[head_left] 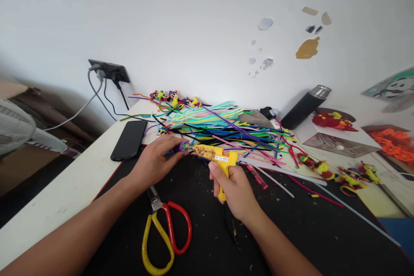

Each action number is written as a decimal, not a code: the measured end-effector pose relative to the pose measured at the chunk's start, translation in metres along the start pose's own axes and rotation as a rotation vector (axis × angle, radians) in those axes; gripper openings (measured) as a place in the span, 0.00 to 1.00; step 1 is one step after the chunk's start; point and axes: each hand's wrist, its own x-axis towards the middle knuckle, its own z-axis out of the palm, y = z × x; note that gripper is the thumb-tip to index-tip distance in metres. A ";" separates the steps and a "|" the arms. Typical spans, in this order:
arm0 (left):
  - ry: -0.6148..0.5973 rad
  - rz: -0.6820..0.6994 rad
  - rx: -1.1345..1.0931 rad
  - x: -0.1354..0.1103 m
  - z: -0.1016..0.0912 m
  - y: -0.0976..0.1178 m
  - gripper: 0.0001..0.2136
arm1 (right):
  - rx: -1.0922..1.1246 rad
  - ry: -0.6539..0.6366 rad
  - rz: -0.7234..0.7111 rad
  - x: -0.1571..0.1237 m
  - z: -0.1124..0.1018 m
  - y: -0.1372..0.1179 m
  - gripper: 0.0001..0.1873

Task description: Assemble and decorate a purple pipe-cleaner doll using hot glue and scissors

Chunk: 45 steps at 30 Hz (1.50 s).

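My right hand (233,190) is wrapped round the grip of a yellow glue gun (216,155), its nozzle pointing left. The nozzle tip meets a small purple coiled pipe-cleaner piece (183,146) that my left hand (154,163) pinches between thumb and fingers. Both hands hover over a black mat (291,224). Just beyond them lies a big loose heap of coloured pipe cleaners (223,127).
Red-and-yellow scissors (164,228) lie on the mat under my left forearm. A black phone (129,139) rests at the left, cables run to a wall socket (109,70). A dark flask (305,105), small pipe-cleaner figures (336,172) and a fan (16,127) stand around.
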 end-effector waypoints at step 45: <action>-0.026 -0.005 -0.036 0.003 -0.002 0.005 0.11 | -0.113 0.048 -0.038 -0.005 0.001 -0.003 0.38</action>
